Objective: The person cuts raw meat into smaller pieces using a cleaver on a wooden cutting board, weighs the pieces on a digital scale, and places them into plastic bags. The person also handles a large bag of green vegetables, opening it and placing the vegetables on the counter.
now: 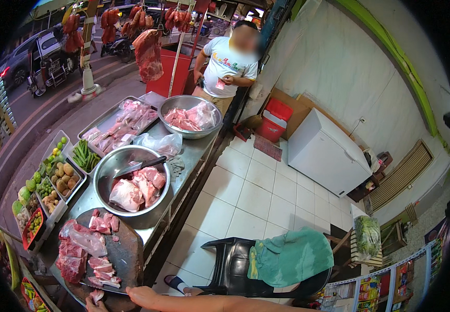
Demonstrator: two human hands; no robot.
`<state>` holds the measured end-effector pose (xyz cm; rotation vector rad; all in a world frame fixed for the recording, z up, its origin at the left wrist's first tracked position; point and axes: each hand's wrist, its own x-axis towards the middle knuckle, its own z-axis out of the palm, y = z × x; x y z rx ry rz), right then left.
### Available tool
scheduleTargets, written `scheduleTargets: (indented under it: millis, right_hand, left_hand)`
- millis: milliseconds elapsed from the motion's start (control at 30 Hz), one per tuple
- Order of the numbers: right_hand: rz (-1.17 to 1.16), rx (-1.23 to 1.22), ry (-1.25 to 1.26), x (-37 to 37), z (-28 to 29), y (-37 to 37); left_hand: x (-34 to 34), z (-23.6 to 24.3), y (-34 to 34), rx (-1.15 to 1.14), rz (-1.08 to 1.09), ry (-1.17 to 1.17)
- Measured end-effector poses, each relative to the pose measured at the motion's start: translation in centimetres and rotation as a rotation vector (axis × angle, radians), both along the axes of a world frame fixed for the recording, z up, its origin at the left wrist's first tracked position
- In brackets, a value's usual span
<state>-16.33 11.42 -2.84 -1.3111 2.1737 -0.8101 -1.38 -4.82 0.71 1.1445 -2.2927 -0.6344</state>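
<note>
At the lower edge my left hand (95, 306) is closed around a small piece of meat (97, 295). My right hand (143, 297) reaches in beside it, closed; a thin blade of a knife (111, 289) runs from it along the board, its handle hidden. Cut strips of meat (104, 270) lie just beyond the blade on the round, dark chopping board (126, 249). Larger red meat (71, 257), partly under a clear plastic bag (84, 239), sits on the board's left. Several small chunks (103, 222) are at its far side.
Beyond the board stands a steel bowl (100, 182) with meat and a black-handled knife (147, 165). Farther are another meat bowl (217, 130), a meat tray (100, 122) and vegetable bins (53, 208). A person (230, 67) stands past the table; a black chair (235, 265) is right.
</note>
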Motion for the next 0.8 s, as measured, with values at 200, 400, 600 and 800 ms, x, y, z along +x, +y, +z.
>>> scheduleTargets:
  millis: [200,400,600,800]
  right_hand:
    - [-0.002,0.035,-0.097,-0.5,2.8,0.6]
    - [0.013,0.015,-0.055,-0.2,1.5,0.4]
    - [-0.021,-0.123,-0.145,0.3,-0.3,0.2]
    - [0.018,0.028,0.028,-0.4,2.6,1.2]
  left_hand:
    - [-0.3,1.3,0.0,0.012,-0.054,-0.012]
    - [0.2,0.5,-0.3,0.010,-0.073,0.041]
    - [0.9,-0.8,-0.9,0.000,-0.079,-0.033]
    - [-0.6,-1.3,-0.8,0.243,0.060,0.198]
